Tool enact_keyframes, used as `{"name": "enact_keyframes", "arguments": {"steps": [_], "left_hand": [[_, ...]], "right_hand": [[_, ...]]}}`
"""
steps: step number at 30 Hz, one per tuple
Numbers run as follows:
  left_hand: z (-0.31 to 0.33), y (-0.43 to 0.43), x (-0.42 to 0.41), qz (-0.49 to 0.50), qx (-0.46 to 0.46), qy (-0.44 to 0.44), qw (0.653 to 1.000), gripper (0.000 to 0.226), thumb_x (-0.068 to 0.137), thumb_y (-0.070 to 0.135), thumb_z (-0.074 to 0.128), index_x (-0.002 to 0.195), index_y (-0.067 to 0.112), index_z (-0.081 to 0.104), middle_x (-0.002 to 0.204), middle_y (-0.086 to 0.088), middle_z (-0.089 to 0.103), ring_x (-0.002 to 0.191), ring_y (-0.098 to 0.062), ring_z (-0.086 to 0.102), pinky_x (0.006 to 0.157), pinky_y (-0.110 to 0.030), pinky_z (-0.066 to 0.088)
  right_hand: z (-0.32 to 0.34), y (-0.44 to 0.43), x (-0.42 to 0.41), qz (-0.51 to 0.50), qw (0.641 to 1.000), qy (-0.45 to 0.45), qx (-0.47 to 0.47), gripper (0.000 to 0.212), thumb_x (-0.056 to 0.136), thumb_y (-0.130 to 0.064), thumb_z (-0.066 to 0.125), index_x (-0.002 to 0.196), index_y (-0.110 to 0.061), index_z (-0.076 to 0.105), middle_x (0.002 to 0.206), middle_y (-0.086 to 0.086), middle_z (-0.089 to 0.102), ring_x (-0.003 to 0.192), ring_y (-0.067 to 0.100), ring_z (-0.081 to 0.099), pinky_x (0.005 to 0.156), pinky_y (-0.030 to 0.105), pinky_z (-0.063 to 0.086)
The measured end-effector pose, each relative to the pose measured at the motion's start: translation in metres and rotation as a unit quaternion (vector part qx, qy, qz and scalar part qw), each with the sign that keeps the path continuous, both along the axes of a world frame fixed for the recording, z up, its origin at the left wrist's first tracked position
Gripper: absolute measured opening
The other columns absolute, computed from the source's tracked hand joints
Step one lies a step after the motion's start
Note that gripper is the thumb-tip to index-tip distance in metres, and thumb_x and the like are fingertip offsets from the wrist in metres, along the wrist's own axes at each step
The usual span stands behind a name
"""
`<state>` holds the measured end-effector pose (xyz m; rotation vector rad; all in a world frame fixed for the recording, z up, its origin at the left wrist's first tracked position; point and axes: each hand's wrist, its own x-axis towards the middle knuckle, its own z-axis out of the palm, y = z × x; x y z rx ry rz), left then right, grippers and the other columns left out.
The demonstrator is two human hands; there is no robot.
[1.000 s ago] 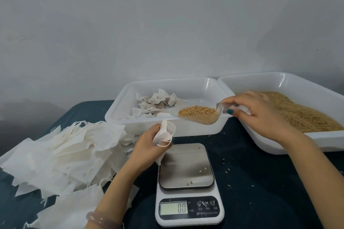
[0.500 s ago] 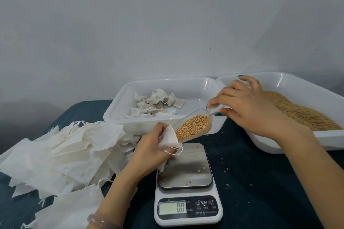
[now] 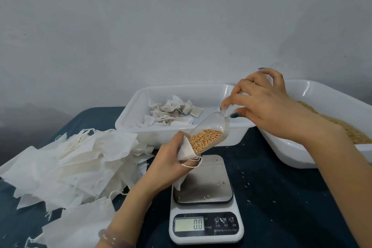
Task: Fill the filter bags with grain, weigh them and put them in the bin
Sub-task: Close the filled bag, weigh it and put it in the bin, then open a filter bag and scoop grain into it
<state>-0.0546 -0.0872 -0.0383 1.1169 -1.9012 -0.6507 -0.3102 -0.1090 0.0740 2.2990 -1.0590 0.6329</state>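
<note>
My left hand (image 3: 168, 162) grips a white filter bag (image 3: 186, 152) by its mouth, just above the scale (image 3: 204, 207). My right hand (image 3: 267, 106) holds the handle of a clear plastic scoop (image 3: 213, 131), tilted steeply down to the left. The scoop's front end sits inside the bag's mouth, and golden grain (image 3: 205, 139) fills its lower half. The scale's display reads 0.0, with a few loose grains on its steel plate. A white bin (image 3: 130, 121) behind holds several filled bags (image 3: 171, 110). At the right, a second white bin (image 3: 302, 157) holds loose grain (image 3: 354, 133).
A heap of empty white filter bags (image 3: 76, 163) covers the left of the dark blue table (image 3: 281, 197). Stray grains lie scattered on the cloth right of the scale. A grey wall rises close behind the bins.
My right hand carried the full scoop left and down from above the bins, then tipped it. Its front end went into the bag, which my left hand kept over the scale.
</note>
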Motion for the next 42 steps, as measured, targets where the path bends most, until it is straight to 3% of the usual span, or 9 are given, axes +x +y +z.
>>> {"name": "enact_keyframes", "arguments": {"steps": [5,15,18,21,26,32,35,38,42], "left_hand": [[0.001,0.001,-0.001,-0.006,-0.003,0.018,1.0,0.025,0.077,0.05,0.062,0.092,0.04,0.045,0.083,0.01,0.061,0.063,0.0,0.05,0.054,-0.014,0.037],[0.004,0.003,-0.001,-0.019,0.012,0.046,0.999,0.026,0.078,0.046,0.062,0.099,0.041,0.047,0.088,0.024,0.064,0.068,0.004,0.056,0.057,-0.008,0.04],[0.007,0.004,0.0,-0.021,0.021,0.064,0.998,0.028,0.078,0.045,0.061,0.102,0.036,0.05,0.09,0.017,0.066,0.068,0.001,0.056,0.06,-0.012,0.042],[0.007,0.005,0.001,-0.02,0.038,0.086,0.995,0.029,0.079,0.046,0.061,0.103,0.031,0.052,0.089,0.001,0.065,0.069,-0.013,0.056,0.062,-0.025,0.046],[0.012,0.008,0.001,-0.042,0.055,0.123,0.99,0.025,0.083,0.044,0.062,0.1,0.027,0.054,0.084,0.0,0.062,0.067,-0.009,0.053,0.061,-0.026,0.047],[0.015,0.009,0.0,-0.046,0.065,0.165,0.983,0.035,0.081,0.051,0.063,0.103,0.023,0.059,0.087,-0.01,0.063,0.067,-0.01,0.053,0.059,-0.024,0.047],[0.017,0.008,0.001,-0.041,0.059,0.174,0.982,0.022,0.08,0.047,0.062,0.089,0.026,0.058,0.074,0.004,0.058,0.061,-0.007,0.051,0.054,-0.02,0.045],[0.017,0.007,0.003,-0.042,0.058,0.199,0.977,0.025,0.092,0.044,0.058,0.086,0.019,0.055,0.07,0.006,0.054,0.06,-0.008,0.049,0.054,-0.019,0.044],[0.019,0.004,0.008,-0.03,0.049,0.186,0.981,0.029,0.105,0.033,0.044,0.084,0.013,0.05,0.069,0.004,0.056,0.061,-0.008,0.052,0.058,-0.018,0.046]], "right_hand": [[0.004,0.0,-0.003,-0.008,1.0,0.004,-0.009,0.027,0.083,-0.026,0.075,0.109,-0.032,0.072,0.102,-0.003,0.063,0.108,0.024,0.044,0.106,0.046,0.014],[0.006,0.003,-0.009,-0.015,1.0,-0.016,0.019,0.027,0.086,-0.023,0.07,0.111,-0.033,0.071,0.103,-0.004,0.062,0.109,0.019,0.037,0.103,0.041,0.013],[0.001,0.004,-0.013,-0.014,0.998,-0.044,0.049,0.027,0.088,-0.023,0.069,0.112,-0.035,0.07,0.099,-0.011,0.057,0.105,0.014,0.034,0.101,0.038,0.013],[-0.007,0.007,-0.021,-0.025,0.99,-0.086,0.105,0.026,0.091,-0.033,0.058,0.114,-0.043,0.066,0.097,-0.022,0.048,0.106,0.011,0.034,0.1,0.033,0.011],[-0.023,0.013,-0.024,-0.026,0.97,-0.169,0.175,0.038,0.084,-0.06,0.032,0.111,-0.05,0.059,0.101,-0.023,0.053,0.102,0.003,0.029,0.093,0.029,0.013],[-0.042,0.013,-0.021,0.002,0.939,-0.258,0.228,0.018,0.093,-0.065,0.036,0.103,-0.061,0.05,0.103,-0.027,0.054,0.103,0.002,0.032,0.091,0.028,0.013],[-0.047,0.014,-0.021,-0.002,0.923,-0.305,0.236,0.021,0.087,-0.065,0.036,0.103,-0.062,0.05,0.106,-0.024,0.057,0.106,0.005,0.035,0.099,0.035,0.017],[-0.047,0.011,-0.03,-0.047,0.904,-0.354,0.236,0.037,0.077,-0.068,0.034,0.105,-0.055,0.054,0.116,-0.01,0.061,0.119,0.017,0.04,0.11,0.054,0.024],[-0.052,-0.005,-0.056,-0.197,0.884,-0.379,0.188,0.024,0.098,-0.04,0.049,0.117,-0.04,0.064,0.118,0.001,0.064,0.119,0.033,0.051,0.103,0.06,0.034]]}}
